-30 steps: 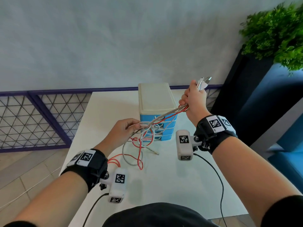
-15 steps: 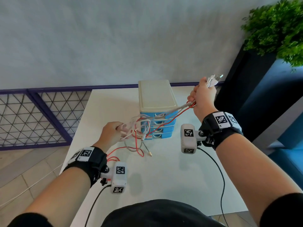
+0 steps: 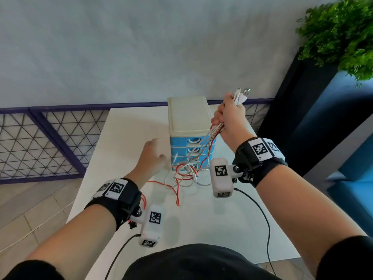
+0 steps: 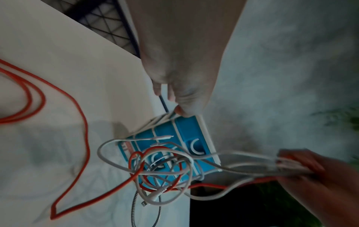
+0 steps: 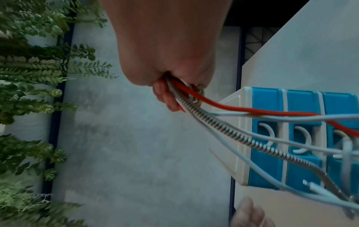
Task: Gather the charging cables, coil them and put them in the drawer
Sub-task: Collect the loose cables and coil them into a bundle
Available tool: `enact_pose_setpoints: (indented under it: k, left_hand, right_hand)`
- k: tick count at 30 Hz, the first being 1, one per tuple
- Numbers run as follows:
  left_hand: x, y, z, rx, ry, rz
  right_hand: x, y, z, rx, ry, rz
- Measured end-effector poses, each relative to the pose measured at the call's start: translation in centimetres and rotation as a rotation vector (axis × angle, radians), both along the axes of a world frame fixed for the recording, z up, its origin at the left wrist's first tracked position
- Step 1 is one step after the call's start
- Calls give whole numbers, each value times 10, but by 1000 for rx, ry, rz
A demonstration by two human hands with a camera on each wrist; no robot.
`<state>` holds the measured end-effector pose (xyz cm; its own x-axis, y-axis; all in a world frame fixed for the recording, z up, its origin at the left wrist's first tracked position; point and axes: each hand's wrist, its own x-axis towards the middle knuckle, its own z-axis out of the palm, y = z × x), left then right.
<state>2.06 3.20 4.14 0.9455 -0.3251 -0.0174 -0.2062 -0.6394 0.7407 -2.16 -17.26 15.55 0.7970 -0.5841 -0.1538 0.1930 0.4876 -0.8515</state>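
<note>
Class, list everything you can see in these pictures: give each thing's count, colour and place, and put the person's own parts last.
charging cables: several, white, red, one braided silver; tangled, hanging to the table
drawer unit: one, cream with blue drawers, all closed; on the table
table: one, white
plant: one, green; right, on a dark stand
lattice rail: one, purple; behind the table
left hand: open, empty, near the tangle
right hand: raised, its grip round the cable ends

Probably an office or lounge: a plain white tabletop (image 3: 129,128), a grey plaster wall (image 3: 141,47), a purple lattice railing (image 3: 40,138), a leafy green plant (image 3: 341,35) in a tall black planter (image 3: 292,110).
</note>
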Motion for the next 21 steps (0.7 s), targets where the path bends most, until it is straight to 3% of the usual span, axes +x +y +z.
enact_pose_setpoints:
  k: [2, 5, 11, 16, 21]
  left_hand:
    - [-8, -11, 13, -100, -168, -80]
    - [-18, -19, 22, -131, -285, -235]
    - [-28, -27, 23, -236, -378, -221]
    - [-13, -29, 31, -151, -227, -375]
    - [-7, -31, 27, 164, 94, -725]
  right_hand:
    - [1, 3, 3, 7, -23, 18]
    - [3, 6, 9, 2, -52, 7]
    - [0, 7, 17, 38, -85, 81]
    - [-5, 14, 18, -23, -114, 365]
    - [-14, 19, 20, -94, -138, 582]
